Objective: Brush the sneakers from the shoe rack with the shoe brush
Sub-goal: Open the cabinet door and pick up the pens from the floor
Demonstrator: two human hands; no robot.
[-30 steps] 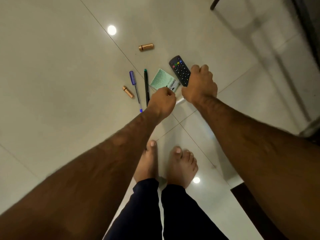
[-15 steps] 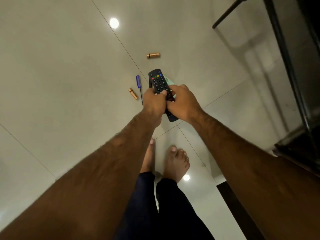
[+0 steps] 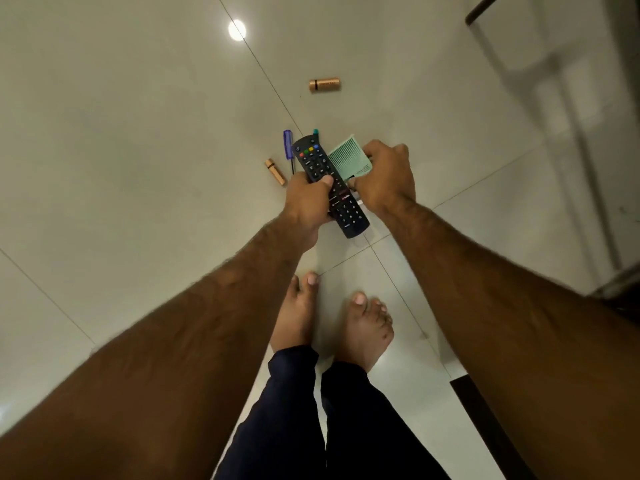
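Observation:
No sneakers, shoe rack or shoe brush are in view. My left hand (image 3: pixel 306 206) grips a black remote control (image 3: pixel 351 216) above the tiled floor, thumb pressed on its buttons. Just to the right, my right hand (image 3: pixel 384 180) has its fingers curled round the edge of a green striped packet (image 3: pixel 346 159). I cannot tell whether the packet is off the floor.
On the floor lie a copper-coloured battery (image 3: pixel 324 84) farther off, a second battery (image 3: pixel 275 172) at the left, a blue pen (image 3: pixel 287 145) and a green-tipped pen (image 3: pixel 315 132) partly behind the remote. My bare feet (image 3: pixel 363 327) stand below. A dark furniture leg (image 3: pixel 485 8) is at top right.
The remote left the floor in my right hand and passed to my left hand. My right hand then let go of it and took hold of the green packet.

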